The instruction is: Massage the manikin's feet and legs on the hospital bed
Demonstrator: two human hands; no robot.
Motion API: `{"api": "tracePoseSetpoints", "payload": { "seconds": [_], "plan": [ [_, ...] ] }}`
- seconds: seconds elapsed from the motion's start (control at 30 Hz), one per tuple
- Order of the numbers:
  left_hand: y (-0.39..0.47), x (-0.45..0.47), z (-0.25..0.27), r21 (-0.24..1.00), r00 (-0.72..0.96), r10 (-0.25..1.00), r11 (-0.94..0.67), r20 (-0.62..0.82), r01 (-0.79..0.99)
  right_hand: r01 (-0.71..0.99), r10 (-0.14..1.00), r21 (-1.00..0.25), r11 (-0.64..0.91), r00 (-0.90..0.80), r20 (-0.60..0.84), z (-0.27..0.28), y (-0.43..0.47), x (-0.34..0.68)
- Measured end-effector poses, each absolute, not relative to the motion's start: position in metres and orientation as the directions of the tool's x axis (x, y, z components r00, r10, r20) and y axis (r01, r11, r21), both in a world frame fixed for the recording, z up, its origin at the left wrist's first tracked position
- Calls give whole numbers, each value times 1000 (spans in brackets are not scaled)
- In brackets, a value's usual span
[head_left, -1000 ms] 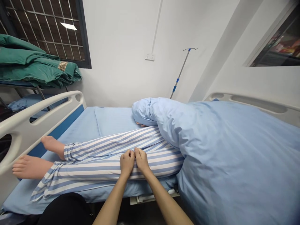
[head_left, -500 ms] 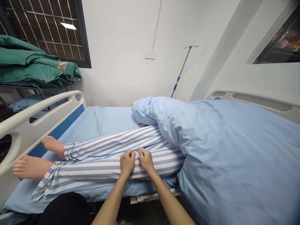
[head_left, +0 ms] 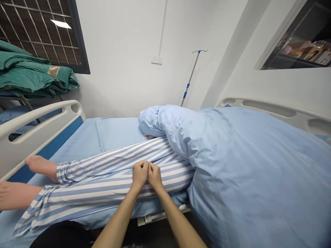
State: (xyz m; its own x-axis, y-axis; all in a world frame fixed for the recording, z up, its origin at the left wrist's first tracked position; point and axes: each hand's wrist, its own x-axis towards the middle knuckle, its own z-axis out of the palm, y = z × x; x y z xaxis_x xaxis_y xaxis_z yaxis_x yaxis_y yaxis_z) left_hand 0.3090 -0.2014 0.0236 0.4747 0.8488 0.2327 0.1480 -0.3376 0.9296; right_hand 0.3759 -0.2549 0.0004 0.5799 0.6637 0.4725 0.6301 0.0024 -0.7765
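Closing the gap of half a second ago, the right hand point(head_left: 154, 174) now meets the left hand point(head_left: 140, 174) just below the centre of the frame. Both are curled into fists over the striped trousers point(head_left: 103, 186), which run from lower left to centre; whether either pinches any fabric I cannot tell. So the pair shares one spot, left of the light-blue quilt point(head_left: 238, 168)

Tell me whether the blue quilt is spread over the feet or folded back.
Folded back: the quilt ends in a bunched edge over the upper legs, leaving the lower striped trousers and both bare feet uncovered.
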Motion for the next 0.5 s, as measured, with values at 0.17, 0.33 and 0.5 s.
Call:
{"api": "tracePoseSetpoints", "payload": {
  "seconds": [0.17,0.33,0.5],
  "plan": [
    [-211,308,4,873,448,838,-438,311,215,570,641,-822,-14,636,430,-1,-254,376],
    [-210,306,-1,830,462,830,-475,312,292,519,659,-855,-9,646,385,4,-253,376],
    [-210,307,0,806,484,825,-484,291,341,685,705,-728,-27,529,472,31,-262,381]
  ]
}}
